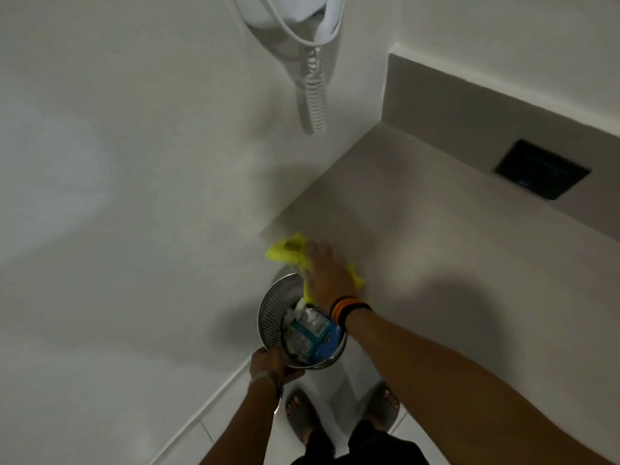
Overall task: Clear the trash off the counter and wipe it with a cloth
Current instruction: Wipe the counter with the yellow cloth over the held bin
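Wall-mounted hairdryer (295, 15) (coiled cord (315, 92)), dark panel (541, 169)

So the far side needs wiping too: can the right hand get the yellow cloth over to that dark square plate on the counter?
Probably yes: the right hand already presses the yellow cloth flat, and the beige counter lies bare up to the dark square plate.

Right hand (323, 270) extended forward, palm down, fingers spread flat and pressed on yellow cloth (285, 251) at near left corner of counter (436, 229). Right forearm reaching in from lower right; dark and orange bands at wrist. Left hand (268, 364) lower, below counter edge, fingers curled round rim of metal bin (275, 313). Metal watch on left wrist. Feet in sandals below.
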Motion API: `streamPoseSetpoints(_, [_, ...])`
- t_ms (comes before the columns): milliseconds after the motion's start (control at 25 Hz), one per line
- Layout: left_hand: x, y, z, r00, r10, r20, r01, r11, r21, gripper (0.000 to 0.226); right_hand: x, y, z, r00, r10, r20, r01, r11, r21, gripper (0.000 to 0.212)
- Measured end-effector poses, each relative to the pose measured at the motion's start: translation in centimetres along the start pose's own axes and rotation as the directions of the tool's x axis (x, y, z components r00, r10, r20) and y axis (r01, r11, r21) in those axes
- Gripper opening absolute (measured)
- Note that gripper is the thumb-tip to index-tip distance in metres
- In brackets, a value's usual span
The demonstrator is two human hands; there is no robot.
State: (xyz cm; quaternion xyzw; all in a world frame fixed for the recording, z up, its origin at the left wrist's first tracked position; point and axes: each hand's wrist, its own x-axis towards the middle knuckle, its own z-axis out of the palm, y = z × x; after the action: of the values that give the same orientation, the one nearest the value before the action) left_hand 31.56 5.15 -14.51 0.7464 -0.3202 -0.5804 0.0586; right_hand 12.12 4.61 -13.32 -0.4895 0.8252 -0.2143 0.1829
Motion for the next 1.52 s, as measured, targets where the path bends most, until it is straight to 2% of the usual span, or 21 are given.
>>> streamPoseSetpoints(80, [0.0,0.6,-0.9,1.000,0.008,-0.028,-0.009,0.999,-0.040,0.008,-2.0,-2.7,1.9,0.969,-0.221,0.107,0.214,0.974,0.071,0.052])
streamPoseSetpoints(120, [0.0,0.9,-1.3,0.999,0.018,-0.051,-0.021,0.997,-0.071,0.007,-2.7,-3.2,2.1,0.953,-0.282,0.113,0.266,0.954,0.136,0.049])
streamPoseSetpoints(240, [1.2,1.7,-1.8,0.996,0.025,-0.090,-0.036,0.993,-0.115,0.004,-3.1,-3.4,1.4,0.955,-0.292,0.044,0.272,0.927,0.258,0.044])
streamPoseSetpoints(320, [2.0,1.7,-1.9,0.994,0.016,-0.109,-0.030,0.991,-0.127,0.013,-2.6,-3.1,0.3,0.943,-0.311,0.118,0.273,0.927,0.258,0.042])
streamPoseSetpoints(400, [3.4,2.2,-1.8,0.996,0.019,-0.090,-0.025,0.997,-0.071,0.029,-2.1,-3.4,-0.5,0.962,-0.239,0.130,0.194,0.938,0.289,0.044])
streamPoseSetpoints(480, [5.2,2.8,-1.8,0.998,0.010,-0.062,-0.011,1.000,-0.021,0.036,-0.7,-3.9,-1.7,0.998,-0.056,-0.016,0.057,0.901,0.431,0.040])
streamPoseSetpoints(520, [6.0,3.1,-1.8,0.999,0.004,-0.046,-0.005,1.000,-0.021,0.036,0.6,-3.7,-2.3,0.992,0.036,-0.119,0.023,0.889,0.458,0.037])
streamPoseSetpoints(600, [7.3,3.8,-2.1,1.000,0.004,-0.009,-0.004,1.000,-0.005,0.035,4.2,-2.7,-4.1,0.934,0.191,-0.301,-0.041,0.896,0.442,0.037])
streamPoseSetpoints(680, [8.7,4.6,-2.7,1.000,-0.001,0.016,0.001,1.000,0.005,0.034,8.3,-1.1,-5.9,0.869,0.324,-0.374,-0.169,0.904,0.392,0.038])
streamPoseSetpoints(760, [9.6,5.1,-3.0,0.998,0.003,0.069,-0.007,0.998,0.057,0.032,11.7,0.4,-6.8,0.890,0.363,-0.277,-0.288,0.917,0.276,0.042])
streamPoseSetpoints(840, [10.4,5.7,-3.3,0.995,0.019,0.102,-0.033,0.990,0.140,0.028,13.7,0.3,-6.3,0.936,0.325,-0.133,-0.303,0.939,0.161,0.051])
streamPoseSetpoints(960, [11.6,6.1,-4.2,0.995,0.032,0.095,-0.050,0.980,0.193,0.030,12.2,-2.4,-3.6,0.953,0.275,-0.127,-0.253,0.953,0.164,0.053])
streamPoseSetpoints(1000, [11.6,6.1,-4.5,0.995,0.032,0.091,-0.051,0.977,0.209,0.030,10.6,-3.6,-2.3,0.966,0.232,-0.117,-0.212,0.964,0.162,0.053])
streamPoseSetpoints(1080, [11.3,5.8,-4.8,0.994,0.058,0.089,-0.078,0.968,0.238,0.031,6.6,-6.3,0.1,0.998,0.056,0.005,-0.056,0.989,0.133,0.052])
streamPoseSetpoints(1160, [10.3,5.6,-4.9,0.994,0.073,0.077,-0.089,0.967,0.238,0.030,3.4,-8.5,1.6,0.975,-0.137,0.173,0.113,0.984,0.138,0.051])
streamPoseSetpoints(1200, [9.9,5.5,-4.9,0.995,0.075,0.063,-0.088,0.970,0.228,0.030,2.0,-9.0,2.0,0.960,-0.178,0.218,0.147,0.978,0.150,0.051])
streamPoseSetpoints(1360, [7.2,4.5,-4.4,0.995,0.098,0.034,-0.103,0.973,0.209,0.033,-4.5,-7.0,2.2,0.973,-0.039,0.225,-0.017,0.970,0.243,0.045])
streamPoseSetpoints(1520, [2.2,1.4,-2.2,0.992,0.130,-0.001,-0.128,0.978,0.164,0.031,-10.0,-4.2,0.9,0.986,-0.019,0.164,-0.036,0.945,0.325,0.046])
